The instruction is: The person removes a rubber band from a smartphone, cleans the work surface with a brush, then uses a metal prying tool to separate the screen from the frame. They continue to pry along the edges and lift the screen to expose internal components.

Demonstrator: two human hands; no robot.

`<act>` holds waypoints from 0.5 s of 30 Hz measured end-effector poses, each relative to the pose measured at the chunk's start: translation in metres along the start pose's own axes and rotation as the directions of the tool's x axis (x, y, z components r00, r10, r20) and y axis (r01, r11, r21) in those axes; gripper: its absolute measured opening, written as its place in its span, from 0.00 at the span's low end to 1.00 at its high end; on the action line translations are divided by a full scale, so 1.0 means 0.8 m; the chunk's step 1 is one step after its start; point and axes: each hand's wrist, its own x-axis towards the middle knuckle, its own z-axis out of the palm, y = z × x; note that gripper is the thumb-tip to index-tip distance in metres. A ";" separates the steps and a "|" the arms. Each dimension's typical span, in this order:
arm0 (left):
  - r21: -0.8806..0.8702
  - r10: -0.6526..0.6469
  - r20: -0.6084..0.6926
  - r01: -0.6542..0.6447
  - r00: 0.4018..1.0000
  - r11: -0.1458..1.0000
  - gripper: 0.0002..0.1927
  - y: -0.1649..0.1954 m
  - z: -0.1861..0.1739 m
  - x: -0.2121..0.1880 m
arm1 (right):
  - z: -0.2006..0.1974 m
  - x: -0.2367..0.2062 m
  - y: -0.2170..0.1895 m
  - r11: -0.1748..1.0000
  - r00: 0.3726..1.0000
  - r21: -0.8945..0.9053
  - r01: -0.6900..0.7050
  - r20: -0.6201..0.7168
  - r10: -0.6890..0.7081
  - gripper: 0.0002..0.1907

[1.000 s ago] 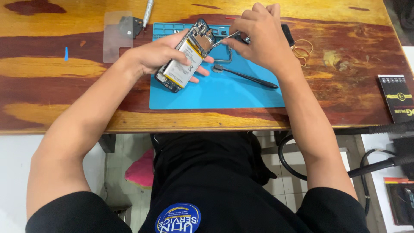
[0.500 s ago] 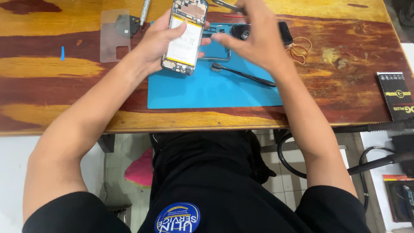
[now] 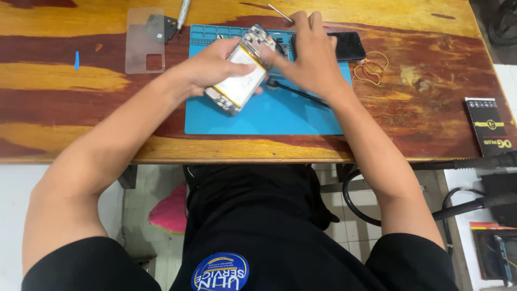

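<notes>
Left hand: your left hand is wrapped around the phone, fingers curled over its far edge and thumb on the near side, so it is closed on it.
Phone: it is opened up, back cover off, with a pale battery filling most of the body and circuit parts at the top end. It sits tilted over the upper middle of the mat, top end pointing away from you and to the right.
Right hand: your right hand lies over the top edge of the mat, fingers bent down at the phone's top end. A thin metal tip sticks out past the fingers, so you seem to hold tweezers, but how tightly you grip them cannot be told.
Mat: blue, flat on the wooden table, with small trays along its far edge.
Black tool: a thin black tool lies on the mat, just under your right wrist.
Dark phone: a second dark phone lies at the mat's upper right corner, partly behind your right hand.
Rubber bands: rubber bands lie just right of the mat.
Clear case: a clear case lies left of the mat, with a screwdriver beside it.
Black box: a black box sits well right of the mat, at the table's edge.
</notes>
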 end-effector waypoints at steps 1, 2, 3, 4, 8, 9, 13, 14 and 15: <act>0.102 -0.034 0.024 0.032 0.999 0.994 0.21 0.004 -0.004 -0.003 | -0.003 0.001 0.007 1.000 1.000 0.013 -0.011 -0.002 0.011 0.28; 0.205 -0.071 0.044 0.060 0.997 0.977 0.20 0.007 -0.009 -0.006 | -0.006 0.003 0.014 0.999 1.000 0.025 -0.021 -0.005 0.021 0.21; 0.327 -0.065 0.013 0.057 0.998 0.943 0.19 0.010 -0.014 -0.009 | -0.010 0.006 0.020 0.999 0.999 0.039 -0.031 -0.012 0.032 0.16; 0.443 -0.060 -0.016 0.060 0.998 0.895 0.19 0.013 -0.019 -0.012 | -0.015 0.008 0.025 0.998 0.998 0.048 -0.048 0.041 0.046 0.16; 0.650 -0.024 0.032 -0.002 0.999 0.760 0.19 0.014 -0.036 -0.021 | -0.033 0.011 0.028 0.997 0.988 0.052 0.064 0.136 -0.070 0.18; 0.693 -0.005 0.052 -0.033 0.999 0.720 0.19 0.014 -0.039 -0.022 | -0.035 0.010 0.024 0.989 0.981 0.047 0.140 0.132 -0.145 0.17; 0.862 0.041 0.077 -0.087 0.996 0.499 0.22 0.013 -0.041 -0.023 | -0.041 0.010 0.007 0.961 0.935 0.205 0.184 0.264 -0.235 0.15; 0.899 0.046 0.070 -0.083 0.996 0.429 0.23 0.013 -0.039 -0.023 | -0.042 0.009 0.004 0.965 0.929 0.224 0.139 0.309 -0.205 0.15; 0.910 0.032 0.051 -0.060 0.998 0.411 0.23 0.014 -0.038 -0.024 | -0.043 0.009 0.001 0.967 0.920 0.238 0.094 0.351 -0.176 0.15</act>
